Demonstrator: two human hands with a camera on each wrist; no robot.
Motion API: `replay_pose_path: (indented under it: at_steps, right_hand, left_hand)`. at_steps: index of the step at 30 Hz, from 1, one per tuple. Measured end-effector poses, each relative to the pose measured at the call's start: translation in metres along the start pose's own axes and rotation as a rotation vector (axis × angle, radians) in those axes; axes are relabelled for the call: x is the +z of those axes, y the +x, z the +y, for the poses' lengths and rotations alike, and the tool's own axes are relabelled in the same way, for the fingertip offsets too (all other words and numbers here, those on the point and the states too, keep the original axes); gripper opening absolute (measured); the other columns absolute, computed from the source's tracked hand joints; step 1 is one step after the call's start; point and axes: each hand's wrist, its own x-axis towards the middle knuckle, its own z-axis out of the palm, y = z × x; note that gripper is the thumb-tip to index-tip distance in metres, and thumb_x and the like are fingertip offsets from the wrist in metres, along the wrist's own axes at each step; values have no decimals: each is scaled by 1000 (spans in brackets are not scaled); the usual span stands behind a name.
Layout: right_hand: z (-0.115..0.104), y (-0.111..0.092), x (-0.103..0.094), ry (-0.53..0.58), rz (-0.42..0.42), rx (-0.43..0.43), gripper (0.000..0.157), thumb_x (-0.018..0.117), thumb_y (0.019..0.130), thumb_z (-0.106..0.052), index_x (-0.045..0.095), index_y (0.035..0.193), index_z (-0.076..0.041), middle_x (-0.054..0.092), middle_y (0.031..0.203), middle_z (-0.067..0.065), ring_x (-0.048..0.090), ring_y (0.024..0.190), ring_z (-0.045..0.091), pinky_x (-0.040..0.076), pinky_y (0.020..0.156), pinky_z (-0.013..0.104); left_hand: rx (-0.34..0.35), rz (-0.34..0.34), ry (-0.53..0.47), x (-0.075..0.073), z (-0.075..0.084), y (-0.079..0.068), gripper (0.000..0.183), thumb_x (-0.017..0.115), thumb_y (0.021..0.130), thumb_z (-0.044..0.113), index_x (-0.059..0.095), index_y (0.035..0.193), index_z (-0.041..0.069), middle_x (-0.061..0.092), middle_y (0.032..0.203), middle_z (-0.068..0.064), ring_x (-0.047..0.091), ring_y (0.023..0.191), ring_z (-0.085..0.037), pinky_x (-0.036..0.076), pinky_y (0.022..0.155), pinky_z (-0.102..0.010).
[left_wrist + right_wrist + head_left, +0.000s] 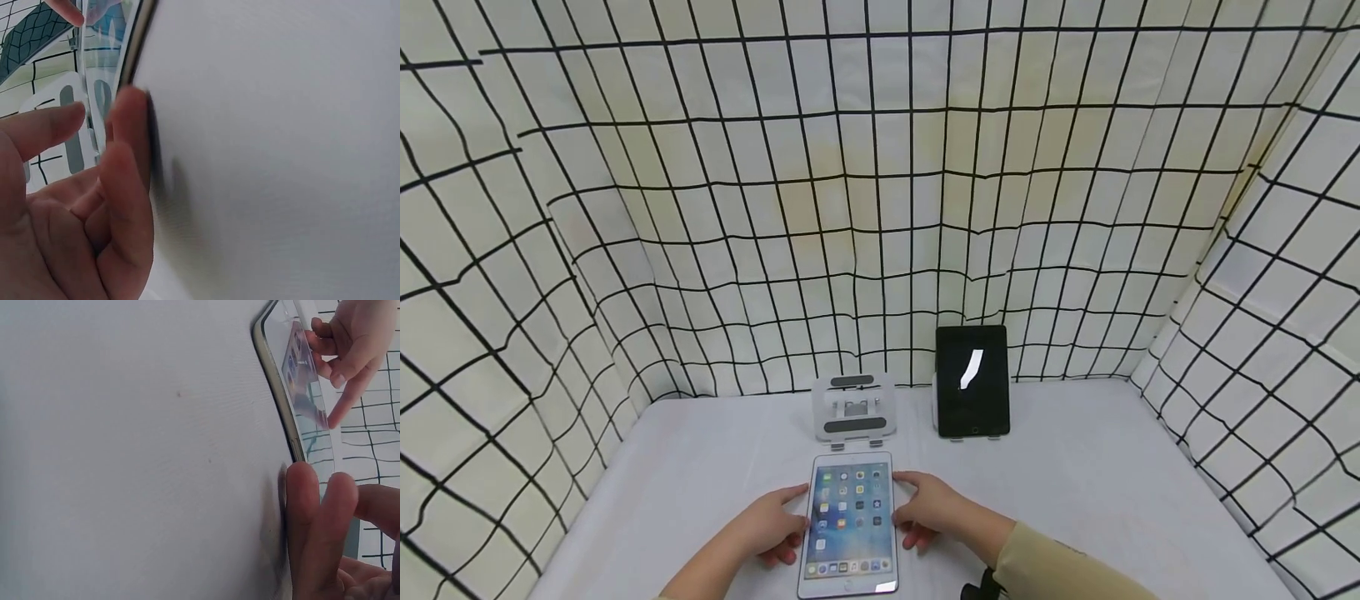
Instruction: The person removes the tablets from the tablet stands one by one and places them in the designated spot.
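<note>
- A white table fills the lower part of the head view, smooth and pale, with a few small specks showing up close from the right wrist.
- White walls ruled with black grid lines enclose it at the back and both sides; the lines waver, and yellowish patches tint the back.
- The white tablet lies flat near the table's front, screen up and lit with app icons.
- The left hand touches its left edge, fingers unclenched, tips against the side.
- The right hand touches the opposite edge likewise, fingers loose rather than wrapped around it; a tan sleeve covers that forearm.
- Just beyond the tablet stands a grey stand.
- To its right, a black tablet leans upright, its dark screen catching a white reflection.
</note>
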Motion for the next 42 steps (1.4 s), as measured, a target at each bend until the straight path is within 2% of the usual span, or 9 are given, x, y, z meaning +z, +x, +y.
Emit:
replay_pose_path:
  at_steps: [8, 13, 23, 31, 42]
  right_hand:
    - [2, -2, -7, -54, 53, -46, 63, 75, 86, -15, 49, 144, -12, 67, 78, 9, 64, 53, 18, 50, 48, 24]
    - [6, -4, -13, -102, 96, -84, 55, 76, 86, -20, 55, 137, -11, 66, 78, 6, 64, 57, 20, 52, 54, 29]
    - [17, -8, -37, -100, 167, -156, 54, 74, 89, -24, 55, 138, -10, 61, 82, 6, 62, 64, 20, 55, 60, 31]
    - [25, -14, -57, -90, 212, -236, 53, 71, 91, -21, 53, 138, -4, 63, 85, 6, 63, 64, 18, 54, 58, 32]
    - [34, -19, -81, -147, 344, -258, 49, 70, 92, -19, 55, 136, -4, 61, 82, 2, 63, 65, 18, 52, 58, 30]
  left_hand:
    - [46, 101, 22, -5, 7, 0, 63, 65, 94, 27, 42, 148, 3, 64, 80, -4, 60, 59, -18, 45, 50, -28]
    - [90, 132, 18, -3, 11, 1, 61, 66, 94, 29, 45, 145, 2, 63, 86, -4, 59, 62, -18, 46, 52, -29]
    - [175, 166, 12, 8, 28, 0, 56, 65, 95, 26, 48, 143, 2, 61, 89, -5, 58, 69, -18, 48, 58, -31]
    - [226, 177, 22, 18, 42, 8, 56, 65, 95, 28, 48, 143, 5, 62, 90, -3, 60, 70, -16, 48, 66, -36]
    - [293, 156, -6, 29, 60, 16, 52, 64, 95, 30, 51, 142, 10, 64, 100, -3, 63, 76, -16, 50, 68, -39]
